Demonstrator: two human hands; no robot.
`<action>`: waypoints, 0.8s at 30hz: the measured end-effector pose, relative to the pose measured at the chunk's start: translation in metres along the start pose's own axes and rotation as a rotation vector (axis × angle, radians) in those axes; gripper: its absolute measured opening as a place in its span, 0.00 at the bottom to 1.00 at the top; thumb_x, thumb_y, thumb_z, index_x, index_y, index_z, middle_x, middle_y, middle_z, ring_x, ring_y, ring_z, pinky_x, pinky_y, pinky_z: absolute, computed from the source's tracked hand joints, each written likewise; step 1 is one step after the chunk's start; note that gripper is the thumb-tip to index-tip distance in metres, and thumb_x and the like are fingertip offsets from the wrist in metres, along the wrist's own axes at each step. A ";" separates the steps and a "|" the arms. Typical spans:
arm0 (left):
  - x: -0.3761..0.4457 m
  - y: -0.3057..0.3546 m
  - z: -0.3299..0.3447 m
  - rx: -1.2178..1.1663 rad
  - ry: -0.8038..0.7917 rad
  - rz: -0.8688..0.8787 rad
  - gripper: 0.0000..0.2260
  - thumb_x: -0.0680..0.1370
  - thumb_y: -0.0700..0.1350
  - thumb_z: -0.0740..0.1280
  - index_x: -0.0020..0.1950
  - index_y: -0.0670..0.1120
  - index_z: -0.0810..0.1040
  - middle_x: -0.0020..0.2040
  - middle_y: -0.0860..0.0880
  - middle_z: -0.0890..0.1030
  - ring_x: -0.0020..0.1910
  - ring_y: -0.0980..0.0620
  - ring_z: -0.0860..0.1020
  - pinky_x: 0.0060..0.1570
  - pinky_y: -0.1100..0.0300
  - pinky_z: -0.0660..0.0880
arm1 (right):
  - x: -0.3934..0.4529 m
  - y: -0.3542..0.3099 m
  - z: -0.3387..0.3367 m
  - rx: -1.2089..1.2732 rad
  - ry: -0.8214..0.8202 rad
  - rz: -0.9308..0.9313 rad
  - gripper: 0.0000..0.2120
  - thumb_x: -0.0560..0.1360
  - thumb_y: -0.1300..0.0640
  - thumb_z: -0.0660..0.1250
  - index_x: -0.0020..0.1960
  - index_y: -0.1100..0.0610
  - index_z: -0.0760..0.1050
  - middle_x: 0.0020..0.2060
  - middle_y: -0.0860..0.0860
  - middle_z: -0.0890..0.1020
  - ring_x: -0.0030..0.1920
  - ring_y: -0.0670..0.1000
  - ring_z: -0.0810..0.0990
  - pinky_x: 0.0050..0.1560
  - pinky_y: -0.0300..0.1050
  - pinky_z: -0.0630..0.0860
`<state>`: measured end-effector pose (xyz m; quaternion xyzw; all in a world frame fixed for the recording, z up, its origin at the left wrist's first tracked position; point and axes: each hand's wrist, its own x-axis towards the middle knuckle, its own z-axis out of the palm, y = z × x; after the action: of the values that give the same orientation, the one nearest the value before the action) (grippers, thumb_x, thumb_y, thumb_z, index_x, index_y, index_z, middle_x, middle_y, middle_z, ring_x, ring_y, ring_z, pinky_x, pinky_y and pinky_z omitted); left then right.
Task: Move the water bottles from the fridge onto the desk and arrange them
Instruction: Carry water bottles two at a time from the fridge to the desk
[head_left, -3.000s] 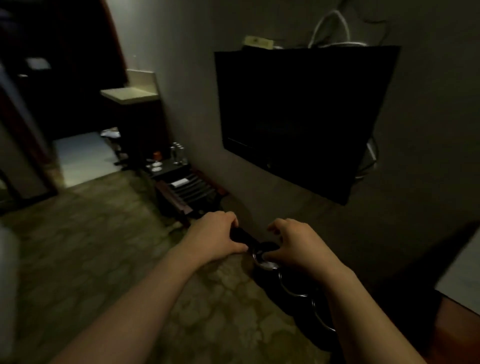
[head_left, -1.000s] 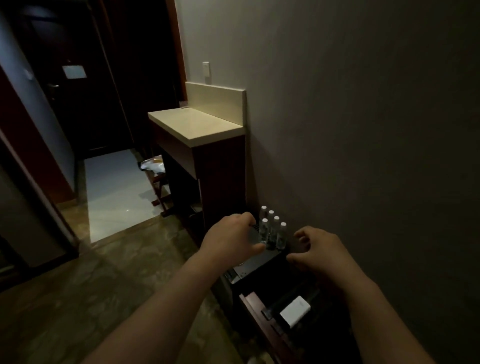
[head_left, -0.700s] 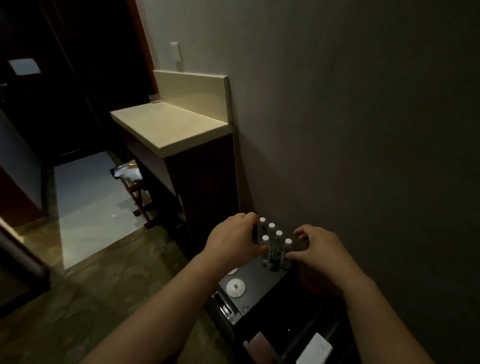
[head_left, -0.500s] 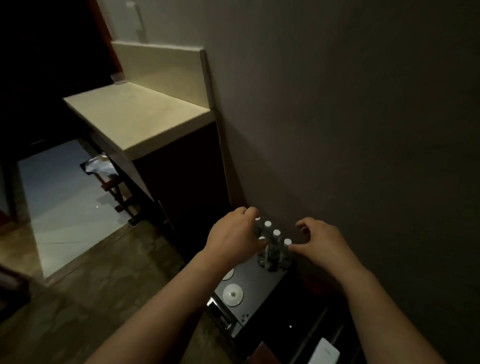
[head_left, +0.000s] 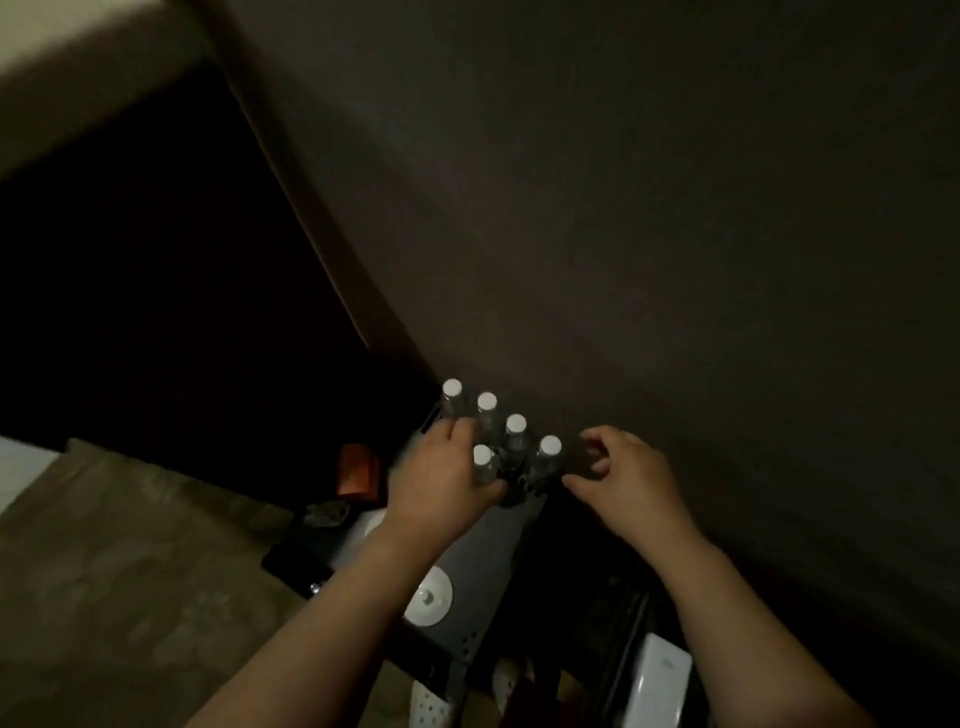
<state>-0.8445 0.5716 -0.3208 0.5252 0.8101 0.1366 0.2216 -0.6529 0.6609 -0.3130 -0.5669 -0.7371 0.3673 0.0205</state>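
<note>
Several clear water bottles with white caps (head_left: 516, 426) stand bunched on a low grey unit (head_left: 485, 556) against the wall. My left hand (head_left: 441, 480) is at the left side of the bunch, with fingers and thumb curled round the nearest bottle (head_left: 482, 457). My right hand (head_left: 621, 480) hovers just right of the rightmost bottle (head_left: 549, 448). Its fingers are bent and apart and hold nothing. The scene is dim, and the bottles' lower parts are hard to make out.
A white round disc (head_left: 428, 600) lies on the grey unit. An orange object (head_left: 356, 470) sits in the dark recess to the left. A white box (head_left: 657, 680) is at the bottom right. The pale desk top (head_left: 57, 73) shows at top left, and a wall (head_left: 623, 208) rises right behind the bottles.
The view has closed in on the bottles and tilted down. Both hands have come up to the bunch, the left now round the nearest bottle.
</note>
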 end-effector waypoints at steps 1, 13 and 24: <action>0.011 -0.009 0.016 -0.017 -0.020 -0.005 0.31 0.70 0.57 0.73 0.70 0.51 0.69 0.65 0.49 0.74 0.61 0.48 0.75 0.52 0.56 0.75 | 0.012 0.008 0.011 -0.002 0.003 0.024 0.26 0.70 0.52 0.76 0.66 0.50 0.73 0.58 0.48 0.76 0.48 0.43 0.76 0.41 0.28 0.67; 0.076 -0.091 0.170 -0.316 0.016 -0.120 0.27 0.68 0.50 0.78 0.64 0.49 0.74 0.59 0.51 0.77 0.55 0.53 0.76 0.48 0.66 0.70 | 0.115 0.103 0.139 0.201 -0.016 0.213 0.37 0.65 0.54 0.80 0.69 0.45 0.68 0.63 0.48 0.77 0.59 0.47 0.78 0.61 0.47 0.76; 0.079 -0.092 0.186 -0.382 0.099 -0.099 0.18 0.68 0.48 0.76 0.56 0.52 0.77 0.50 0.55 0.81 0.47 0.59 0.78 0.39 0.74 0.66 | 0.125 0.089 0.173 0.276 0.180 0.222 0.31 0.66 0.56 0.79 0.66 0.51 0.71 0.60 0.51 0.80 0.60 0.52 0.78 0.53 0.41 0.71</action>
<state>-0.8513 0.6036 -0.5403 0.4257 0.8044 0.3025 0.2834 -0.7016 0.6857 -0.5377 -0.6670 -0.6079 0.4128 0.1232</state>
